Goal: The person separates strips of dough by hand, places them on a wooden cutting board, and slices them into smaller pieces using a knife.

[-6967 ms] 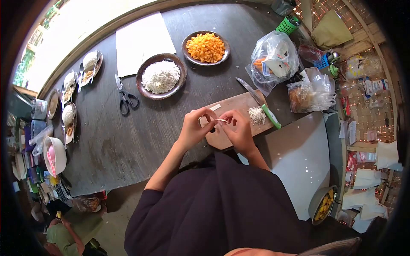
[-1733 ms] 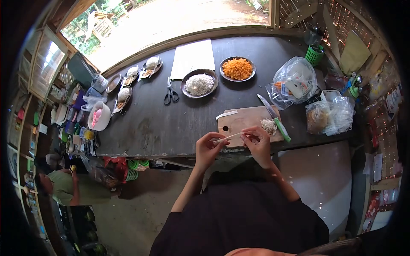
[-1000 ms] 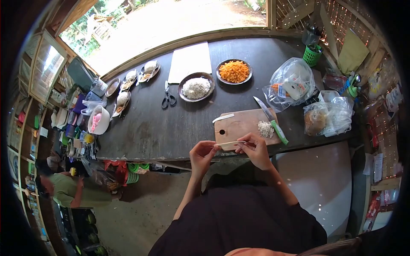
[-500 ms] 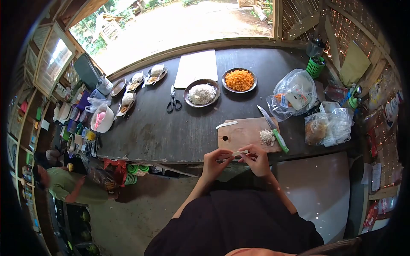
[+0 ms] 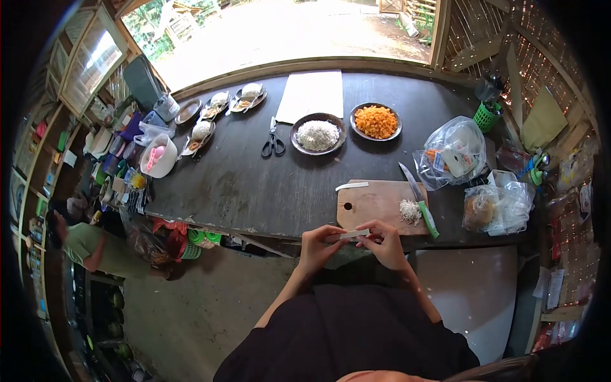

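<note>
Just in front of the table's edge, a thin pale strip (image 5: 349,234) stretches between my two hands; its material is hard to make out. My left hand (image 5: 317,249) pinches one end with thumb and fingertips, and my right hand (image 5: 387,246) pinches the other. Beyond them lies a wooden cutting board (image 5: 375,202) with a hole near its left side. On it are a similar white strip (image 5: 352,186) and a small heap of pale shreds (image 5: 410,212). A green-handled knife (image 5: 427,218) rests along the board's right side, blade pointing away.
Farther back stand a bowl of white pieces (image 5: 317,135) and a bowl of orange pieces (image 5: 376,121), with scissors (image 5: 273,145) to their left. Plastic bags (image 5: 453,153) crowd the right. Several small plates line the back left. Another person (image 5: 95,248) is at the lower left.
The strip between my hands shows more of its length now, and my fingertips have shifted along it. The view has turned slightly, moving the table things to the right in the picture.
</note>
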A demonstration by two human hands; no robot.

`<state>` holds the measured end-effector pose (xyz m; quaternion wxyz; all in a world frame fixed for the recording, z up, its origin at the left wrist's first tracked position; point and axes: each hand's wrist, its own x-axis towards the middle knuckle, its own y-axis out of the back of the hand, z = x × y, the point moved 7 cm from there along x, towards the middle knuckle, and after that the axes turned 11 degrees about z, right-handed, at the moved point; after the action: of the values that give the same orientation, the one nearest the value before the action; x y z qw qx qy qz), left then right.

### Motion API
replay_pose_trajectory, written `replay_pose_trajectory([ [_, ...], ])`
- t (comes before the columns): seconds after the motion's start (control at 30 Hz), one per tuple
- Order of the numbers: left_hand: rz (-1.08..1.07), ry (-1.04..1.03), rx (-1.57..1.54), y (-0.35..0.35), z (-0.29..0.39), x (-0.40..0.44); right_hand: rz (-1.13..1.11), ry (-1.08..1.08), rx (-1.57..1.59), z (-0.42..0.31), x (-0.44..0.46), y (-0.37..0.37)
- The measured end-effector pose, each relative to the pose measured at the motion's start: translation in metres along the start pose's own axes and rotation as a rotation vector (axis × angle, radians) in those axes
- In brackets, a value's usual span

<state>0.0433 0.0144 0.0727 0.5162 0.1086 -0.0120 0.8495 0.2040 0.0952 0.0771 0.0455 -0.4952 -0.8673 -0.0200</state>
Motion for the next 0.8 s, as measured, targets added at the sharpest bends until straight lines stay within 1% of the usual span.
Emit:
replay_pose_trajectory([
  [0.17,0.039,-0.009,-0.019,0.008,-0.007,0.0,-0.028,-0.032,0.02,0.002,0.002,-0.006],
  [0.27,0.026,0.019,-0.066,0.01,-0.009,0.001,-0.036,-0.048,0.019,0.003,0.003,-0.009],
  [0.33,0.002,0.072,-0.126,0.009,-0.017,0.001,-0.006,-0.047,0.023,0.006,0.004,-0.009],
  [0.47,-0.02,0.013,-0.198,0.009,-0.014,0.007,-0.018,-0.042,0.022,0.004,0.006,-0.01],
  [0.53,-0.061,0.082,-0.232,0.008,-0.019,0.009,0.003,-0.047,0.005,0.004,0.007,-0.009],
  [0.8,-0.061,0.055,-0.226,0.025,-0.023,0.022,0.032,-0.035,-0.028,-0.005,0.018,-0.022],
])
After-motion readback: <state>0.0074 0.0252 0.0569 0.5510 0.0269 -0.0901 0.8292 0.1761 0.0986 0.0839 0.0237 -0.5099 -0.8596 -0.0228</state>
